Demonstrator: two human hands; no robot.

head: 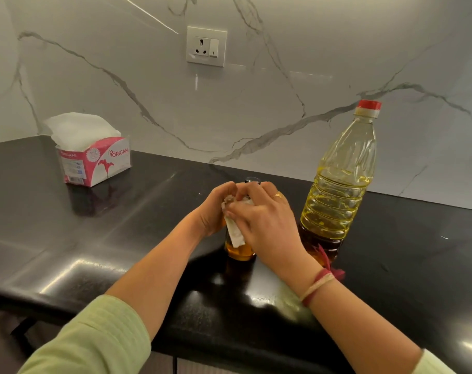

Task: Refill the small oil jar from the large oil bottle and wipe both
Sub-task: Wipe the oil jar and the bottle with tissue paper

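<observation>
Both hands were on the small jar (239,251), right in the middle of the black counter (137,211), and it stood upright. The left hand (215,210) was curled round the jar's upper part from the left. The right hand (267,222) was clamped over a crumpled white tissue (236,234) and pressed it against the glass. By my reading, that was the wiping step, on the jar.

What mattered next was the big bottle (337,190). It stood upright just beside the right hand, on its right and a little further back, with its red cap (369,104) on. Its long axis ran straight up, so it was tall and narrow. The right hand was plainly the nearer one, and it already had the tissue. I would expect a short reach to the right, with the left hand coming across to steady that height.

As for what I couldn't see, the fingers covered most of the jar. Only the amber oil at the base and a dark top (252,180) above the knuckles showed. I couldn't tell how full it was or whether that top was tight. The right wrist hid part of the bottle's foot. The tissue box (94,157) sat well off to the left, by the wall.
</observation>
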